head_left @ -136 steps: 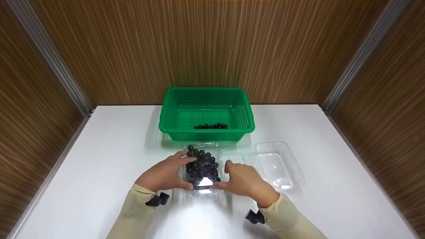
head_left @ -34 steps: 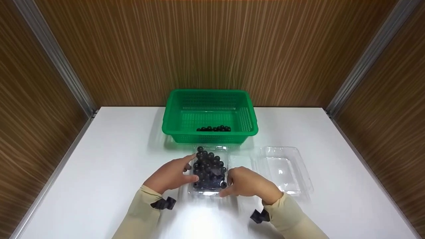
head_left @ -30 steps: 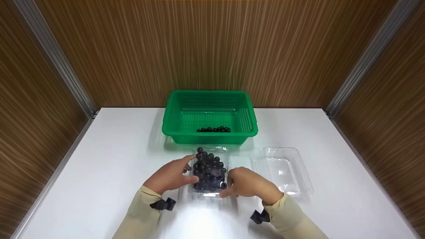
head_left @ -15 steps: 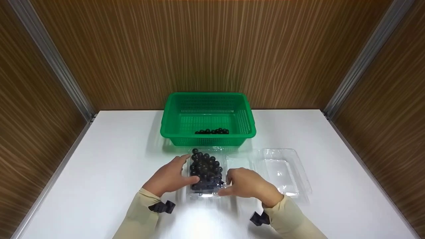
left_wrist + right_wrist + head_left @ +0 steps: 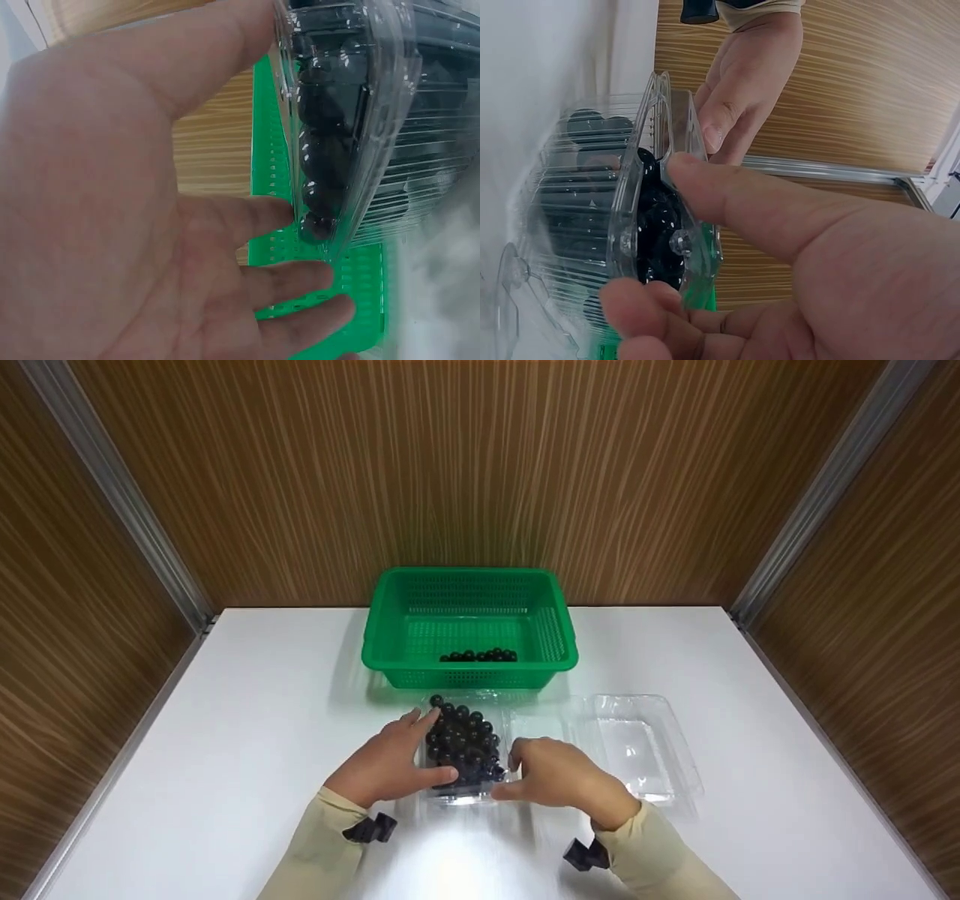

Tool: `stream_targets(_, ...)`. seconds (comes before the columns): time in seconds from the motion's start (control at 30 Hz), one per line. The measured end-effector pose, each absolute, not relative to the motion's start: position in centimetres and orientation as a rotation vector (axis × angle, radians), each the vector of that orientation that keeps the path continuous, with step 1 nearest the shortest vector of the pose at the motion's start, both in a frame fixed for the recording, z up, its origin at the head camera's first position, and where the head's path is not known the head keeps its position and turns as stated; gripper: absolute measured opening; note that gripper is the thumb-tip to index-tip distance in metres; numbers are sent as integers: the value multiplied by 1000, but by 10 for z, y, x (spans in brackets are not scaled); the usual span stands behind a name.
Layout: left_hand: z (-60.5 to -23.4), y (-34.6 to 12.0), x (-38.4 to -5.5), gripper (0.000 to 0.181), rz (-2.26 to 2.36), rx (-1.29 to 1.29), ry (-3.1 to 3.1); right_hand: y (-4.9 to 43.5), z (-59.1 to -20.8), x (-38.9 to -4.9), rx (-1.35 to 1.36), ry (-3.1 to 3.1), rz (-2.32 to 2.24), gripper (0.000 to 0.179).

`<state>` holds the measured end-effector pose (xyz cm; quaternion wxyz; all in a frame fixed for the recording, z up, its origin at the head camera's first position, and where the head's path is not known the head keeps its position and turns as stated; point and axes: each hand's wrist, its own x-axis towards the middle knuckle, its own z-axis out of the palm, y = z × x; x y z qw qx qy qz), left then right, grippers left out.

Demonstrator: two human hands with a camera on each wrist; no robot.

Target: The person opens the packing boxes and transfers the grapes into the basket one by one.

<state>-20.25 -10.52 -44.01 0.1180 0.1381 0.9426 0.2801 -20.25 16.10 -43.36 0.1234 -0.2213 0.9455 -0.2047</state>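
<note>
"Where's the box (image 5: pixel 461 796)?"

"Just in front of the basket (image 5: pixel 470 666), grapes (image 5: pixel 461 741) inside. The right hand (image 5: pixel 559 775) pinches the box's rim; the left hand (image 5: pixel 386 761) is spread against it."

"Any risk?"

"I can't quite tell whether the lid (image 5: pixel 682 112) is latched; if that pinch slips, it could spring up and grapes roll out."

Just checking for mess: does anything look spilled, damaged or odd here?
Nothing stands out. The dark fruit shows only in one clear box and the green basket, none on the table. No damage shows; whether that box is fully closed isn't clear.
</note>
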Motion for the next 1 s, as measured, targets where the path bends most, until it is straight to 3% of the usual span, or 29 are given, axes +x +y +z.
stream_targets(0.77, -440, -100, -201, 86, 796, 579, 2748, 162, -435, -206, -677, 2738, -643, 47)
stream_targets(1.0, -442, -97, -198, 112, 740, 651, 2733, 161, -436, -206, -669, 2709, -705, 50)
